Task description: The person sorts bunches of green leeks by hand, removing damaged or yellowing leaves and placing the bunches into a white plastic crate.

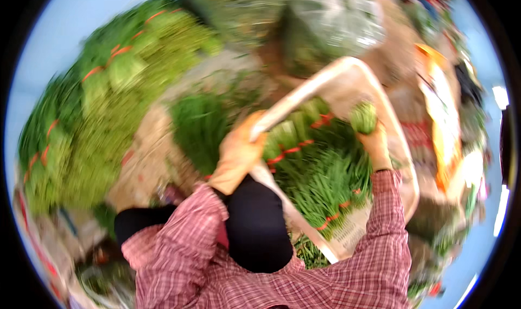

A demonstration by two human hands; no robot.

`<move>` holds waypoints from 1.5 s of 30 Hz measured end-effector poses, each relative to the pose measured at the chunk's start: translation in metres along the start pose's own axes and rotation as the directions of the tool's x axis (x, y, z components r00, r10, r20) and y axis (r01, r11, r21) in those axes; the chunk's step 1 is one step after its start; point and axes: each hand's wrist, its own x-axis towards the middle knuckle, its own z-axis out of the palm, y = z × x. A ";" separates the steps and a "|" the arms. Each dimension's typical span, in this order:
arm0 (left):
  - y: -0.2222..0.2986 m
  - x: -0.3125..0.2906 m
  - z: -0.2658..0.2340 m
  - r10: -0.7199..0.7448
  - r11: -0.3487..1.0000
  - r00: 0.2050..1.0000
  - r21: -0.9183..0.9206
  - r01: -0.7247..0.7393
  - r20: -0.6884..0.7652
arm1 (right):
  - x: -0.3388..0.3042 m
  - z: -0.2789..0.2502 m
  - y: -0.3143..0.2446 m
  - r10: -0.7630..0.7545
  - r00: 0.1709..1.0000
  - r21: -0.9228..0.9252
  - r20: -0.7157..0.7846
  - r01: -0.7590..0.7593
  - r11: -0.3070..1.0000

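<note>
My left hand is closed on the left rim of a pale, long tub, somewhat blurred. Inside the tub lie several bunches of long green garlic chives, some tied with red bands. Over the tub's right part, my right hand is wrapped around a bunch of garlic chives. Its pale green stalk ends point away from me, and the leaves are hidden behind the hand and forearm. A printed paper sheet shows at the tub's near end.
Stacked bundles of garlic chives with red bands fill the left side. Loose greens lie on brown sheeting beside the tub. Clear plastic bags of greens stand at the far side. An orange-and-white sack is on the right.
</note>
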 end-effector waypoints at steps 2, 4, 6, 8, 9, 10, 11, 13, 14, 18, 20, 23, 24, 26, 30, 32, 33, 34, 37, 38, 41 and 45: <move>0.015 0.004 -0.005 -0.089 0.996 0.993 0.037 0.086 0.075 | 0.001 0.059 0.009 0.098 0.993 0.470 0.067 -0.118 0.875; 0.017 0.008 -0.004 -0.145 0.989 0.984 0.032 0.143 0.100 | 0.018 0.100 0.033 -0.013 1.000 0.156 0.002 0.013 0.988; 0.015 0.008 -0.005 -0.218 0.976 0.970 0.008 0.218 0.110 | 0.043 0.127 0.025 -0.037 0.999 -0.186 0.021 0.040 0.982; 0.011 0.002 -0.002 -0.135 0.986 0.989 -0.089 0.141 0.066 | 0.061 0.147 0.022 -0.031 1.000 -0.197 0.001 0.030 0.980; 0.008 0.005 0.000 -0.078 0.984 0.996 -0.159 0.082 0.035 | 0.063 0.159 0.021 0.013 0.997 -0.318 0.079 0.013 0.948; 0.006 0.007 0.000 -0.020 0.974 1.000 -0.225 0.020 0.001 | 0.056 0.173 0.021 -0.068 0.997 -0.488 0.039 0.079 0.869; 0.004 0.003 -0.004 -0.060 0.910 0.996 -0.407 0.080 0.063 | 0.044 0.185 0.020 -0.156 0.988 -0.642 0.013 0.128 0.756; -0.028 -0.015 -0.001 -0.181 0.804 0.983 -0.582 0.123 -0.042 | 0.048 0.216 0.037 0.096 0.988 -0.626 0.121 0.001 0.780; -0.054 -0.034 0.000 -0.255 0.735 0.963 -0.664 0.136 -0.085 | 0.053 0.209 0.021 0.211 0.956 -0.541 0.203 -0.070 0.838; -0.166 -0.102 -0.002 -0.795 0.606 0.542 -0.409 0.683 -0.272 | 0.059 0.206 0.045 0.042 0.984 -0.402 0.172 0.032 0.915; -0.181 -0.108 -0.011 -0.883 0.467 0.457 -0.263 0.844 -0.103 | 0.057 0.208 0.057 0.072 0.985 -0.419 0.156 0.000 0.908; -0.238 -0.140 0.019 -0.849 0.496 0.512 0.139 0.857 -0.127 | 0.053 0.200 0.041 0.071 0.981 -0.418 0.181 0.011 0.908; -0.239 -0.140 0.028 -0.840 0.486 0.510 0.163 0.859 -0.184 | 0.051 0.197 0.036 0.075 0.982 -0.411 0.176 0.004 0.912; -0.239 -0.137 0.034 -0.809 0.455 0.503 0.218 0.863 -0.304 | 0.040 0.186 0.008 0.088 0.986 -0.423 0.142 -0.020 0.906; -0.230 -0.122 0.012 -0.883 0.460 0.451 -0.046 0.887 -0.131 | -0.003 0.157 -0.019 -0.011 0.998 -0.390 0.055 0.031 0.920; -0.205 -0.104 -0.019 -0.882 0.471 0.464 -0.140 0.871 -0.078 | -0.024 0.135 -0.031 0.054 0.996 -0.242 0.077 -0.034 0.970; -0.240 -0.119 -0.021 -0.776 0.154 0.496 -0.645 0.748 0.389 | -0.033 0.129 -0.025 0.022 1.000 -0.156 0.003 -0.021 0.987; -0.205 -0.092 -0.054 -0.579 -0.192 0.507 -0.711 0.676 0.638 | -0.039 0.111 -0.046 0.169 0.986 -0.044 -0.009 -0.169 0.985; -0.156 -0.074 -0.087 -0.395 -0.437 0.719 -0.806 0.400 0.571 | -0.060 0.079 -0.072 0.203 0.979 0.229 -0.034 -0.190 0.955; -0.145 -0.070 -0.097 -0.342 -0.518 0.786 -0.801 0.301 0.516 | -0.066 0.066 -0.094 0.184 0.983 0.267 -0.017 -0.173 0.948; -0.131 -0.075 -0.112 -0.437 -0.529 0.779 -0.829 0.183 0.451 | -0.065 0.026 -0.170 0.099 0.985 0.531 0.143 -0.161 0.832; -0.111 -0.119 -0.115 -0.643 -0.370 0.664 -0.914 0.165 0.380 | -0.055 0.001 -0.273 -0.151 0.896 0.715 0.419 -0.223 0.662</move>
